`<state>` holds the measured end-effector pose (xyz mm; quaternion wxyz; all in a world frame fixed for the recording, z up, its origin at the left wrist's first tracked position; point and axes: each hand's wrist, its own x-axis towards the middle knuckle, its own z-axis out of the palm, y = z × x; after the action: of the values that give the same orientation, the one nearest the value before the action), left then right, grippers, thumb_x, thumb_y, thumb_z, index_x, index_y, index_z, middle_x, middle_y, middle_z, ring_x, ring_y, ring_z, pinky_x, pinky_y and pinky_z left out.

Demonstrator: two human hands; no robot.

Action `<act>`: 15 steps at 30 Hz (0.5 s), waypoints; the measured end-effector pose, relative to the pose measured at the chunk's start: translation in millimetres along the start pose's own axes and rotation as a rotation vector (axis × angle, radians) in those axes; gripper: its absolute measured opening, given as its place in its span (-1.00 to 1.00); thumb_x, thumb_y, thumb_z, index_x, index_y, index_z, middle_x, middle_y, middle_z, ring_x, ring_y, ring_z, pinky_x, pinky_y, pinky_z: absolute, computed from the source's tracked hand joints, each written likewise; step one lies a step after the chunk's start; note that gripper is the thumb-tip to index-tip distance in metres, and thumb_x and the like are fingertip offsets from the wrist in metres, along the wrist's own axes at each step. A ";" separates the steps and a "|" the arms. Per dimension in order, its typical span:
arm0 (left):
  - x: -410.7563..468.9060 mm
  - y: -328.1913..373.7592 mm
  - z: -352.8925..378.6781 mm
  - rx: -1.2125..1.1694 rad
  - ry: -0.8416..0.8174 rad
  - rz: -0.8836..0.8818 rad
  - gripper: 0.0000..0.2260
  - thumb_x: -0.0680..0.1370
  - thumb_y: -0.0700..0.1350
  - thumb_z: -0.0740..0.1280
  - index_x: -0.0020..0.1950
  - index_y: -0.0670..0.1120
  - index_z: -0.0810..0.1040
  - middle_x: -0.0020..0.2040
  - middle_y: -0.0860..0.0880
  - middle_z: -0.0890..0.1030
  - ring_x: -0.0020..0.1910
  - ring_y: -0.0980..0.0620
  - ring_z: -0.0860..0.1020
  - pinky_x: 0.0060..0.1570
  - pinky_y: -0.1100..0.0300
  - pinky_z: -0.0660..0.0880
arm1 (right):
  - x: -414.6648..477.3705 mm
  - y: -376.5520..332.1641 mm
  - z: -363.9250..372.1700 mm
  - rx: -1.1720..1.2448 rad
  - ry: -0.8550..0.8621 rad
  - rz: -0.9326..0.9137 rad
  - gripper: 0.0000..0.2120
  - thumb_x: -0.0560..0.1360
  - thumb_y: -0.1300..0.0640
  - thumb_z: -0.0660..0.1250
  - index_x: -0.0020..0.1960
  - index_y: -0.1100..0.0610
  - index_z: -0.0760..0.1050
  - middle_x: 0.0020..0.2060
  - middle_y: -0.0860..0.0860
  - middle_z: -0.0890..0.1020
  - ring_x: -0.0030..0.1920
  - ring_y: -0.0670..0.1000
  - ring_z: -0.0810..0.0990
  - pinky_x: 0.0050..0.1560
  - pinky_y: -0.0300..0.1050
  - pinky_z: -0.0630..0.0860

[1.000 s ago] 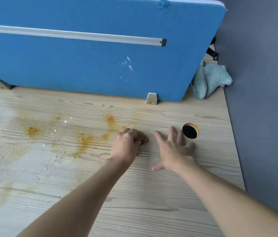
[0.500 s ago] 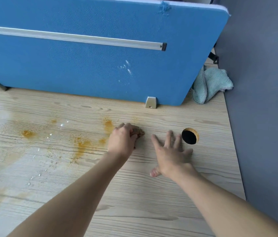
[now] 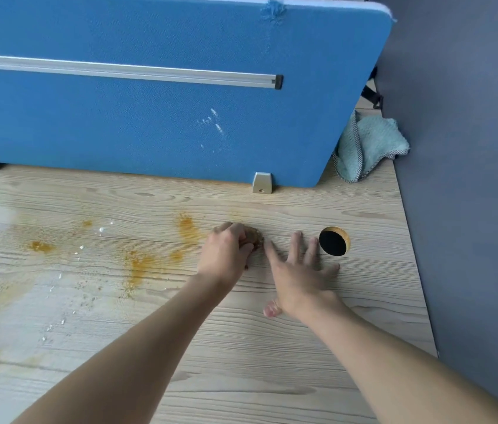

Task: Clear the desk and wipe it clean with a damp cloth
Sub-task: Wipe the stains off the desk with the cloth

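Pale desk (image 3: 241, 377) is far from clean: orange stains (image 3: 139, 266) spread well left of the cable hole (image 3: 333, 241), the left hand (image 3: 226, 255) grips a brown wad (image 3: 254, 235) nearer it, the right hand (image 3: 298, 276) lies flat, empty, beside it, the teal cloth (image 3: 367, 145) unused behind it.

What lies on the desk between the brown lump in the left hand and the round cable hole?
The right hand, flat on the desk, fingers spread, fills the gap between the brown lump and the cable hole, as the head view shows.
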<state>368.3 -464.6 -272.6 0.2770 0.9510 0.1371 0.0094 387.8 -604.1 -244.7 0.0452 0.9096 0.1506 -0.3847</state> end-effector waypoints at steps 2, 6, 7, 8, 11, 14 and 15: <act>9.5 -7.9 -4.5 0.002 0.016 -0.025 -0.89 0.52 -0.16 0.42 -0.06 -0.18 0.54 -0.05 -0.10 0.56 -0.06 -0.12 0.51 -0.16 0.10 0.40 | -1.4 1.6 0.1 0.000 0.015 -0.010 0.27 0.32 -0.15 0.60 0.59 -0.14 -0.35 0.53 0.22 -0.43 0.52 0.40 -0.39 0.33 0.65 0.01; 25.7 -8.7 -10.0 0.048 0.077 -0.108 -0.87 0.54 -0.14 0.41 -0.01 -0.17 0.55 -0.03 -0.11 0.58 -0.13 -0.05 0.44 -0.17 0.14 0.32 | 0.6 1.7 -0.4 0.008 0.026 0.011 0.31 0.28 -0.16 0.62 0.59 -0.05 -0.34 0.54 0.20 -0.41 0.53 0.38 -0.37 0.34 0.65 0.01; 22.1 -4.9 -8.1 0.045 0.055 -0.085 -0.88 0.54 -0.14 0.41 -0.02 -0.17 0.55 -0.04 -0.11 0.58 -0.13 -0.06 0.45 -0.17 0.12 0.34 | 0.6 0.3 -0.6 0.007 0.014 0.013 0.32 0.28 -0.16 0.62 0.59 -0.04 -0.35 0.54 0.20 -0.42 0.53 0.39 -0.37 0.34 0.65 0.01; 17.2 -0.9 -5.3 0.029 0.035 -0.053 -0.89 0.53 -0.15 0.42 -0.03 -0.16 0.55 -0.04 -0.10 0.58 -0.11 -0.07 0.47 -0.16 0.10 0.39 | 1.6 -0.7 -0.5 0.005 0.007 0.012 0.32 0.28 -0.16 0.62 0.59 -0.04 -0.36 0.53 0.20 -0.43 0.53 0.39 -0.37 0.33 0.65 0.01; 16.4 -4.0 -3.2 0.000 0.026 -0.015 -0.88 0.52 -0.14 0.44 -0.04 -0.17 0.56 -0.06 -0.08 0.57 -0.09 -0.11 0.51 -0.15 0.10 0.41 | 1.7 0.0 -1.3 0.002 0.003 0.010 0.33 0.29 -0.16 0.62 0.59 -0.05 -0.38 0.52 0.20 -0.45 0.52 0.39 -0.39 0.33 0.65 0.00; 36.3 -11.1 -9.4 0.018 0.078 -0.067 -0.86 0.53 -0.15 0.42 0.01 -0.19 0.57 -0.02 -0.14 0.59 -0.07 -0.13 0.51 -0.15 0.12 0.38 | 1.5 0.8 -1.2 0.004 -0.002 0.006 0.33 0.29 -0.17 0.61 0.58 -0.05 -0.39 0.52 0.20 -0.45 0.52 0.39 -0.39 0.34 0.65 0.01; 42.4 -12.1 -10.7 0.026 0.095 -0.090 -0.86 0.53 -0.15 0.42 0.01 -0.19 0.57 -0.02 -0.14 0.59 -0.06 -0.14 0.51 -0.16 0.12 0.36 | 2.1 0.5 -1.3 0.002 0.001 0.006 0.33 0.29 -0.17 0.61 0.58 -0.05 -0.40 0.52 0.20 -0.45 0.52 0.39 -0.39 0.34 0.65 0.01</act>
<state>405.1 -437.9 -272.5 0.2577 0.9459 0.1928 0.0405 390.3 -603.8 -245.4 0.0457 0.9102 0.1474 -0.3844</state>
